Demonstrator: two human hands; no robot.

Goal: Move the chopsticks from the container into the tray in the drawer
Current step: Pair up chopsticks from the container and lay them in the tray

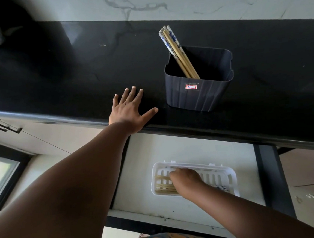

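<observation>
A dark ribbed container point(198, 94) stands on the black countertop and holds several chopsticks point(176, 51), some plain bamboo and some blue-and-white patterned, leaning up to the left. Below it the drawer point(141, 175) is open, with a white slotted tray point(192, 165) inside. Bamboo chopsticks point(165, 187) lie flat in the tray. My right hand point(188, 181) is down in the tray, palm down, its fingers curled over the middle of these chopsticks; the fingertips are hidden. My left hand point(129, 111) lies flat and spread on the countertop edge, left of the container.
The black countertop point(76, 68) runs across the view below a marble-patterned wall point(182, 1). A dark drawer rail point(271, 176) borders the drawer on the right. Pale cabinet fronts with a dark handle point(6, 126) sit at the left.
</observation>
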